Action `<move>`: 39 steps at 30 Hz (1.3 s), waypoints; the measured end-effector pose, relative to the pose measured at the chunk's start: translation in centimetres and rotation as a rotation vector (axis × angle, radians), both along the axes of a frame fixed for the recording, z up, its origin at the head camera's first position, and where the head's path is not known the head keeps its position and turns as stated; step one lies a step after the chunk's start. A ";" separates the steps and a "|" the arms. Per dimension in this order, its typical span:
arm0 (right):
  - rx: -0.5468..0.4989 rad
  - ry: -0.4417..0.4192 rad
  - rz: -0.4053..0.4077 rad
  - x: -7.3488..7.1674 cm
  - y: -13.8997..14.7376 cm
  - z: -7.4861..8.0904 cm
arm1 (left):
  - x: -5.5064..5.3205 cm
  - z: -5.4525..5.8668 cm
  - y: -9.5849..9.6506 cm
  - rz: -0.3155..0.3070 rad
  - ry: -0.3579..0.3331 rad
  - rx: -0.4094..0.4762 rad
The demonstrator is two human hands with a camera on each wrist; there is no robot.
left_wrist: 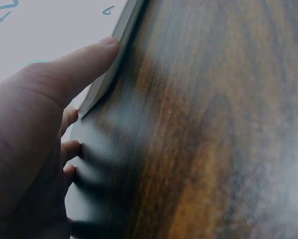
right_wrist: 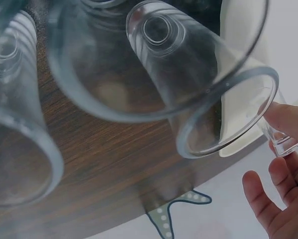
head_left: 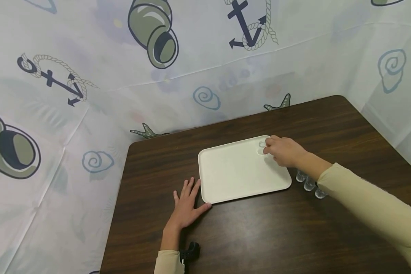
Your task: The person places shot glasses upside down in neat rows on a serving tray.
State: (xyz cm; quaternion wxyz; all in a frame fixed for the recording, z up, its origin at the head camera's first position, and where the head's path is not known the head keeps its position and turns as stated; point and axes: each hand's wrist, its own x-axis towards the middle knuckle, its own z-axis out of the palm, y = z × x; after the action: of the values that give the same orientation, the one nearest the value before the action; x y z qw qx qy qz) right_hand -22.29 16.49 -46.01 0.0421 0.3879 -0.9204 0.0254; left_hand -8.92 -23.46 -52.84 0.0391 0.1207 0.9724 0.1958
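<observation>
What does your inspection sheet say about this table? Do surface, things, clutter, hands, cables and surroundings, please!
Surface: dark wood-grain table.
Job's things: white tray; clear glass at its far right corner; at least three more glasses beside its right edge.
Clutter: nothing seen.
Hands: left hand spread, touching the tray's near left corner; right hand pinching the clear glass.
Cables: nothing seen.
Surroundings: fabric backdrop with anchor and shell prints.
</observation>
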 end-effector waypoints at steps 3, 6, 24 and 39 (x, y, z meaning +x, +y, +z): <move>0.010 -0.003 0.007 0.0 -0.1 0.0 | 0.0 0.1 0.0 0.001 -0.003 -0.003; 0.015 0.002 0.019 0.1 -0.2 0.0 | 0.1 0.1 -0.1 0.002 -0.007 -0.001; 0.028 -0.002 0.016 0.3 -0.1 -0.5 | 0.1 -0.1 0.0 0.007 -0.003 -0.003; 0.029 -0.019 0.005 0.3 0.6 0.7 | 0.2 0.0 0.0 0.006 -0.001 -0.010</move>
State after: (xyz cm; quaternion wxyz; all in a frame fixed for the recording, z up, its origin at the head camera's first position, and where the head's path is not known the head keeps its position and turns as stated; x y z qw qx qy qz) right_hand -22.01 17.05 -45.29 0.0275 0.3906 -0.9200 0.0157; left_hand -8.75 -23.50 -52.85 0.0398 0.1175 0.9736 0.1914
